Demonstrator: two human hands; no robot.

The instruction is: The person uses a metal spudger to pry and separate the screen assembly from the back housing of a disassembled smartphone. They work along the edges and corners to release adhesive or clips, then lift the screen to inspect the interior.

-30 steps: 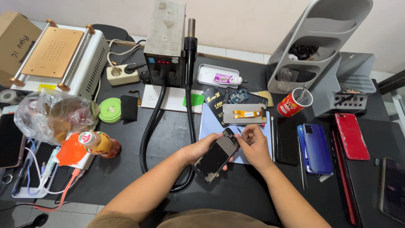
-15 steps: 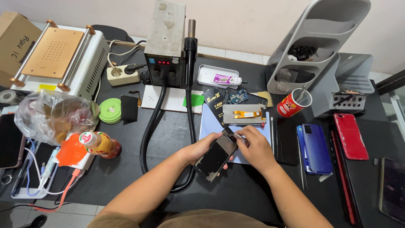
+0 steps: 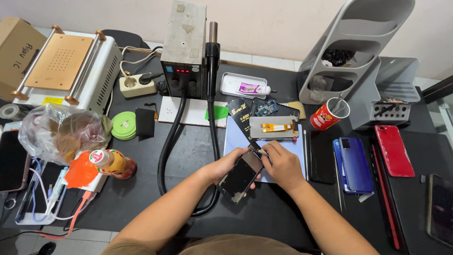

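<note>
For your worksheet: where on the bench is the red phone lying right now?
In the head view the red phone lies flat at the right of the black table, beside the blue phone and just below the grey rack.

Glossy red phone (image 3: pixel 393 150), matt black table (image 3: pixel 188 146), crinkled clear plastic bag (image 3: pixel 56 132)

I see bare table (image 3: pixel 155 179) left of my left hand (image 3: pixel 222 169), bounded by the black hose (image 3: pixel 166 151) that loops down and round below the opened phone (image 3: pixel 239 175). Just past my right hand (image 3: pixel 283 165) lies the grey screen panel (image 3: pixel 273 127), touching close. To the right, a thin tool (image 3: pixel 305 148), a black phone (image 3: pixel 322 157) and a blue phone (image 3: pixel 355 165) crowd side by side. Far left, the bottle (image 3: pixel 113 164) and plastic bag (image 3: pixel 59 132) block passage.
</note>
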